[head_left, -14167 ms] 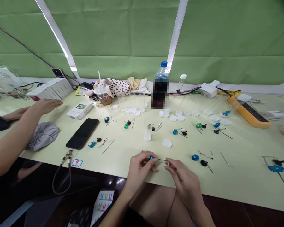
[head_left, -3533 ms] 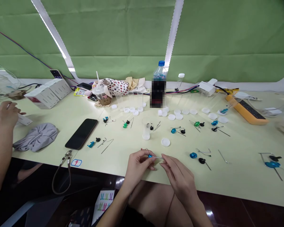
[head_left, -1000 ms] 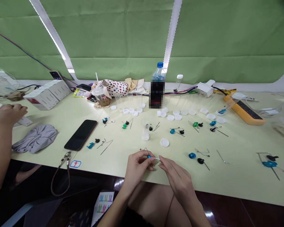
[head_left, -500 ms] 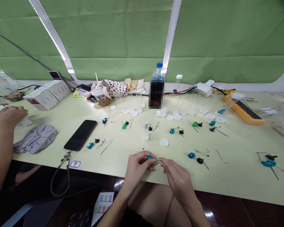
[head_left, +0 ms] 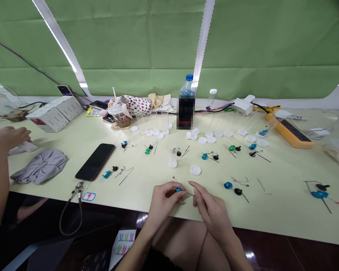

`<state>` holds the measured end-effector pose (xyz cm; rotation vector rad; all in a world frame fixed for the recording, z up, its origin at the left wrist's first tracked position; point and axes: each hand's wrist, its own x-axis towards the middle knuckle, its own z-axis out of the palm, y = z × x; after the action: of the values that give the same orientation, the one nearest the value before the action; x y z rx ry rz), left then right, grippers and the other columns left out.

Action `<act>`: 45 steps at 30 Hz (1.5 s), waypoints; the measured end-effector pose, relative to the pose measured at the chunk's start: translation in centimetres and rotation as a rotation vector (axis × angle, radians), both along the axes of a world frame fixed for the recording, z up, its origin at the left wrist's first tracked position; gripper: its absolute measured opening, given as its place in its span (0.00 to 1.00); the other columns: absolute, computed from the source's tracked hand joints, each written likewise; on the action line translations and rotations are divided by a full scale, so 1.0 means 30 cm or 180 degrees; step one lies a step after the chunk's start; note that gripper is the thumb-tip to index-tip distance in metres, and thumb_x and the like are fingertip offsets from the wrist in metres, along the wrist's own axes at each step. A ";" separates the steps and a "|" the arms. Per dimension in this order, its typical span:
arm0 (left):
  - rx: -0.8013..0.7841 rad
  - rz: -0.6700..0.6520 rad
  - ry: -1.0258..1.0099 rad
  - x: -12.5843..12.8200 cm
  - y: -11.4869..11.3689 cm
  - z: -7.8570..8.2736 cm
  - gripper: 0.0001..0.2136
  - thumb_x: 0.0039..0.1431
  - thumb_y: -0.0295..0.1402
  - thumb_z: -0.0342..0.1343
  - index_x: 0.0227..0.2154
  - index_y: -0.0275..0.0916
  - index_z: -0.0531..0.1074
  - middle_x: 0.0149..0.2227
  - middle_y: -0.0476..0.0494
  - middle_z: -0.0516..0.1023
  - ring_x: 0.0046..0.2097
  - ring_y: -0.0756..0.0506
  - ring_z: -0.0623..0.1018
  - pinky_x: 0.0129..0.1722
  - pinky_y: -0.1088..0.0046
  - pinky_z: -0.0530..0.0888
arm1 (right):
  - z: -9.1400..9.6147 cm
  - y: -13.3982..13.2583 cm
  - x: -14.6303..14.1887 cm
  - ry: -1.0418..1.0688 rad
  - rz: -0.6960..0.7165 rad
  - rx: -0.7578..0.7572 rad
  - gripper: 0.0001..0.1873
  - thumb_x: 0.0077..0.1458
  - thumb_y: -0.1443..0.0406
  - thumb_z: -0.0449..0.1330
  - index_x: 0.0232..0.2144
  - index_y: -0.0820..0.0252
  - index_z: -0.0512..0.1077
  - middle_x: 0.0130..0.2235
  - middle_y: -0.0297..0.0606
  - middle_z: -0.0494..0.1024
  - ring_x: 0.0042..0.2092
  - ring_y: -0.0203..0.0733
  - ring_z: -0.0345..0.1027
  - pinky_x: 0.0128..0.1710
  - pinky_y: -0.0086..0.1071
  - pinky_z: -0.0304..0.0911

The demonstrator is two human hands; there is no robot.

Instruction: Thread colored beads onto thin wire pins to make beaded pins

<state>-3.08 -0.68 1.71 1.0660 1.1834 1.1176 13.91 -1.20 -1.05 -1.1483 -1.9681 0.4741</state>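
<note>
My left hand pinches a small shiny blue plastic piece above the table's front edge. A bent wire with a reddish tip sticks up from it. Out of its right side runs a thin metal rod. The fingers of my right hand close on the far end of that rod, with the index finger lifted away; the exact grip is partly hidden. Before my hands stand an upright clear tube and a white cap. Right of them lie a blue piece, a black disc with a stem and bent wires.
Several sets of blue or green pieces and wires lie across the table. White caps and clear tubes line the back, near a bottle and an orange power strip. Left are a phone, a grey cloth and another person's hand.
My right index finger has lifted off the rod and the right hand has turned slightly. The blue piece has tilted a little in my left hand. The other person's hand has shifted.
</note>
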 end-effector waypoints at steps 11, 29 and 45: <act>0.0169 -0.0001 0.0034 0.001 -0.006 -0.021 0.01 0.50 0.26 0.62 0.27 0.37 0.79 0.29 0.47 0.79 0.28 0.50 0.75 0.33 0.75 0.74 | 0.021 0.018 0.007 0.1028 0.0199 -0.1597 0.20 0.67 0.57 0.47 0.54 0.59 0.67 0.19 0.26 0.67 0.18 0.32 0.57 0.19 0.24 0.57; 0.0101 0.0204 0.0105 0.005 -0.003 -0.040 0.04 0.51 0.27 0.62 0.30 0.37 0.80 0.31 0.46 0.81 0.31 0.48 0.78 0.34 0.74 0.77 | 0.011 0.008 0.001 0.0761 -0.0156 -0.1516 0.16 0.66 0.57 0.49 0.51 0.54 0.68 0.23 0.28 0.67 0.23 0.34 0.58 0.26 0.27 0.56; -0.0137 0.0277 -0.0230 -0.007 0.008 -0.027 0.07 0.47 0.26 0.64 0.32 0.36 0.80 0.30 0.47 0.81 0.29 0.50 0.77 0.33 0.75 0.77 | 0.009 0.008 0.004 0.0691 -0.0434 -0.1460 0.17 0.65 0.55 0.49 0.49 0.55 0.69 0.22 0.27 0.66 0.23 0.35 0.58 0.25 0.28 0.55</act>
<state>-3.29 -0.43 0.91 0.9413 1.2006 1.1831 14.04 -0.96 -0.77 -1.4319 -1.6233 0.9688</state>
